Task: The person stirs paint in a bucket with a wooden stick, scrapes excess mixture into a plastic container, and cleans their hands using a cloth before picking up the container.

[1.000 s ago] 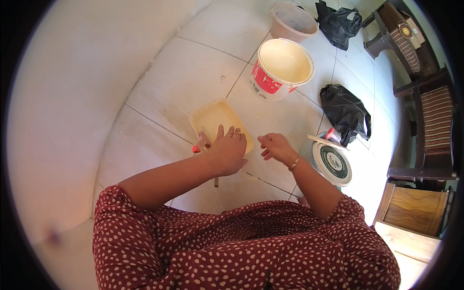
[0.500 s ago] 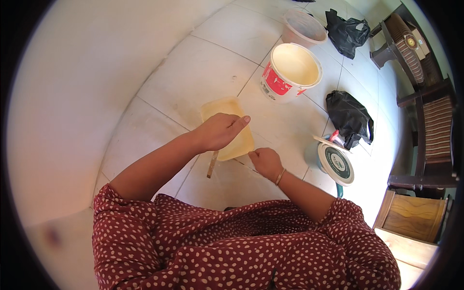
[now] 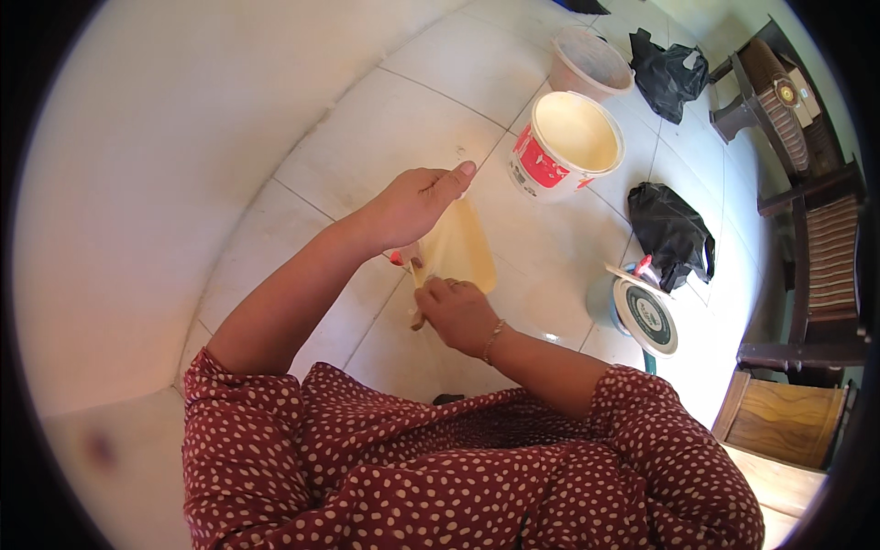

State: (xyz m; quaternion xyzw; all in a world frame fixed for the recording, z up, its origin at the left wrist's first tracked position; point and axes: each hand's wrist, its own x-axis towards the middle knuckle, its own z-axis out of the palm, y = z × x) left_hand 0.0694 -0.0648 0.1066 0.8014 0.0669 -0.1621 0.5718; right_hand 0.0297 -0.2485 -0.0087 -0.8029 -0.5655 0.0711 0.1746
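A pale yellow rectangular tray [image 3: 467, 243] lies on the tiles before me. My left hand [image 3: 422, 202] is over its far left part, thumb raised, other fingers hidden. My right hand [image 3: 454, 312] is closed at the tray's near-left corner, beside a narrow stick [image 3: 417, 320]; what it grips I cannot make out. A small item with a red part [image 3: 397, 258] shows between my hands at the tray's left side, partly hidden. Beyond stands a white bucket [image 3: 573, 137] with a red label, pale cream inside.
A pale plastic bucket [image 3: 587, 60] stands behind. Black bags [image 3: 669, 229] lie at right, beside a lidded container [image 3: 646, 316]. Dark wooden seats with striped cushions [image 3: 830, 243] and a wooden cabinet [image 3: 779, 417] line the right. A white wall [image 3: 156, 183] rises at left.
My left hand has moved forward to the tray's far part. My right hand has shifted left to the near-left corner and closed. The whole view has shifted slightly.
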